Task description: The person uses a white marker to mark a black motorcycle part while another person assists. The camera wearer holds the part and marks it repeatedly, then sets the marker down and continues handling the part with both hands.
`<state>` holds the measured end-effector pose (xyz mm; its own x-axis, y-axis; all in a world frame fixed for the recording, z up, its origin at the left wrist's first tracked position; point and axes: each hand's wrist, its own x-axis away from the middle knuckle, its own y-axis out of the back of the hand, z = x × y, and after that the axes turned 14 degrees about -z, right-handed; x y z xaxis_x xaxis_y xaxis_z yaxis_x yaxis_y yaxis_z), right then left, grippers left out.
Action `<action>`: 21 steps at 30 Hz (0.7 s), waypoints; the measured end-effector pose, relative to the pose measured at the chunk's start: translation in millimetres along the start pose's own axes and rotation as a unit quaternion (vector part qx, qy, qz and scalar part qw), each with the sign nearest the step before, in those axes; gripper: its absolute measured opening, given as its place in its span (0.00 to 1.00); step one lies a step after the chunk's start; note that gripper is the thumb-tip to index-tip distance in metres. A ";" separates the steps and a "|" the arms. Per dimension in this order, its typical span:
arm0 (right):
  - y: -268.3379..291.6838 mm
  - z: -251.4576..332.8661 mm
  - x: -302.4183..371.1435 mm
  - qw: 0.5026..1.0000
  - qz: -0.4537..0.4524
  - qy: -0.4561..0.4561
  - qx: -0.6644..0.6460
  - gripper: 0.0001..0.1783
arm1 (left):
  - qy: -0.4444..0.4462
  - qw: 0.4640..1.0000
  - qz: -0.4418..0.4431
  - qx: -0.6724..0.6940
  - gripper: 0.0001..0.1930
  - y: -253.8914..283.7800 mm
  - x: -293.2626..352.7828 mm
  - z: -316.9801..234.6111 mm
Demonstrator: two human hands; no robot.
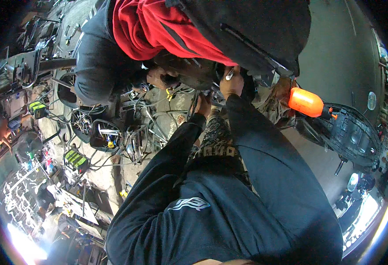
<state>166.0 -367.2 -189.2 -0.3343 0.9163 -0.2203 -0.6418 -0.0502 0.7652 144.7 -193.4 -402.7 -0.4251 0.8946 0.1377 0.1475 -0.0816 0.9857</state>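
Holding small white part [229, 74] pinched in right hand [232, 85] | left hand [202, 106] in wiring [156, 117], grip unclear | wires loose, job unfinished imo

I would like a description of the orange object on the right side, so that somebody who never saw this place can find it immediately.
Start at the grey concrete floor that fills the upper right of the view. At its lower left edge, right of the person's right hand, lies an orange cylinder with rounded ends, next to a black moulded scooter panel. It is the only bright orange, glossy item; everything around it is black or grey.
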 end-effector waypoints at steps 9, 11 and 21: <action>6.9 4.4 5.3 0.981 -0.014 0.168 0.091 0.19 | 0.192 0.961 -0.031 0.195 0.27 15.0 -1.1 -10.4; 7.9 6.1 7.6 0.987 -0.040 0.135 0.082 0.20 | 0.238 0.899 -0.046 0.365 0.26 39.5 -2.5 -0.3; -2.4 0.4 0.2 0.984 0.060 0.055 0.157 0.18 | 0.262 0.863 -0.177 0.394 0.23 55.8 -0.2 -3.7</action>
<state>167.7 -366.7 -190.8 -0.4796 0.8613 -0.1676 -0.3545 -0.0154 0.9349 149.8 -199.7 -347.3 -0.8831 0.4640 0.0695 0.3994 0.6657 0.6304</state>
